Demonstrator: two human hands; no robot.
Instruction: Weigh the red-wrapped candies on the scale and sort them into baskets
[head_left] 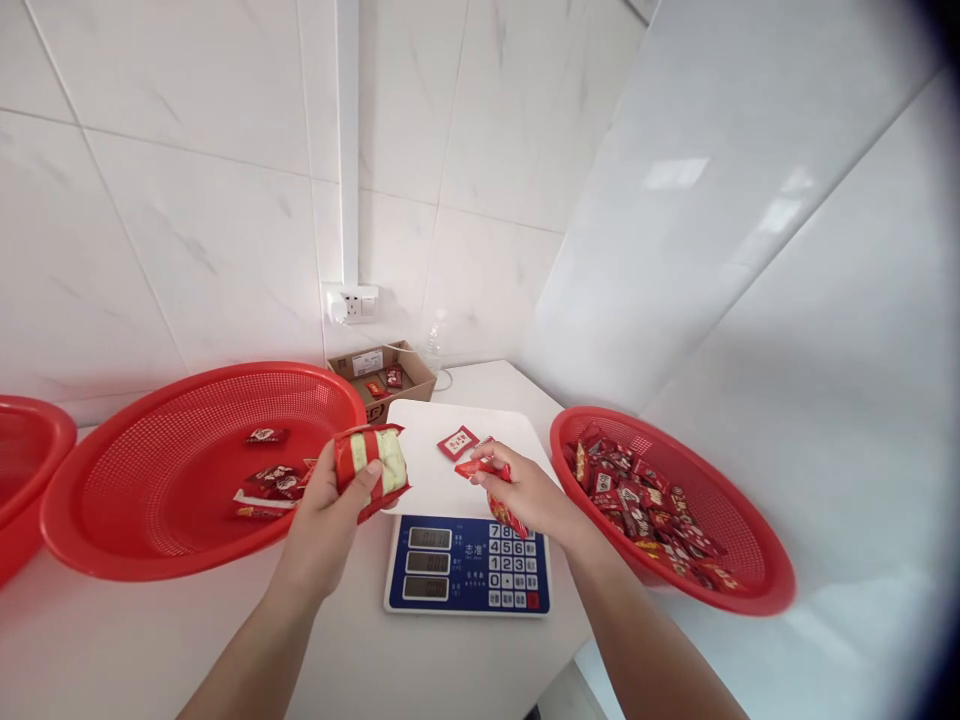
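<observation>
My left hand [334, 515] is closed on a red packet with pale-green contents showing [386, 455], held up just left of the scale. Over the pan of the digital scale [412, 430], my right hand [525, 490] has its fingers closed round small red snack packets [499, 470]. Part of those packets is hidden by the fingers. A flat red packet with a pale label [457, 443] lies on the white pan, with another partly hidden behind my right fingers. The scale's blue panel [472, 585] has displays and number keys.
A red basket [765, 590] full of small packets stands at right. At left, a wide red basket [112, 550] holds several packets, beside another red basket [45, 420]. An open cardboard box [409, 385], clear bottle [435, 340] and wall socket [360, 303] are behind.
</observation>
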